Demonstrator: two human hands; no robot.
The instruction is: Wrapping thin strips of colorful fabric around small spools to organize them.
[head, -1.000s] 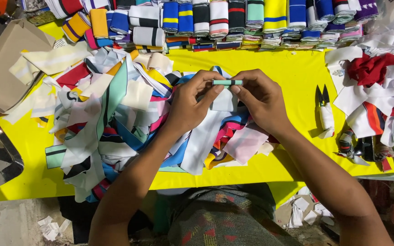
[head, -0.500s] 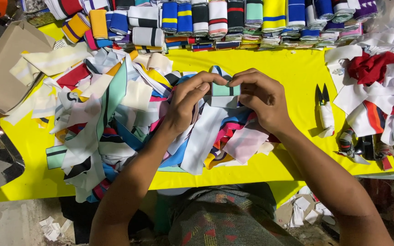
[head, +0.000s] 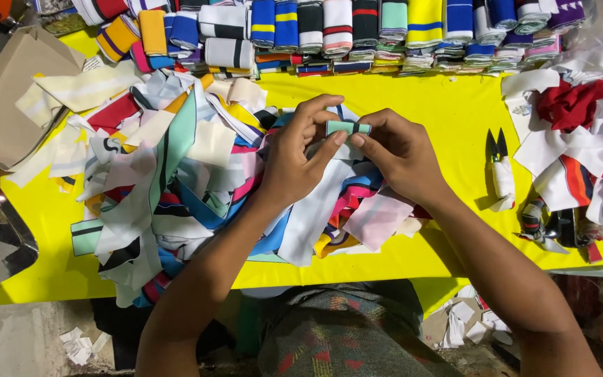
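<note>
My left hand (head: 300, 157) and my right hand (head: 403, 155) meet over the middle of the yellow table (head: 448, 112). Between their fingertips they pinch a small folded mint-green fabric strip (head: 347, 128) with a dark stripe. Both thumbs and forefingers grip it, one at each end. Under the hands lies a big loose pile of cut fabric strips (head: 197, 174) in white, blue, pink, red and green.
A row of rolled striped fabric bands (head: 357, 31) lines the far edge. Small white-handled snips (head: 501, 171) lie right of my right hand. A heap of red and white cloth (head: 581, 132) fills the right side. A brown cardboard box (head: 5, 98) sits far left.
The green strip, stretched long between the hands a second ago, was folded up and is now a short folded piece pinched at the fingertips. The hands drew closer together.
</note>
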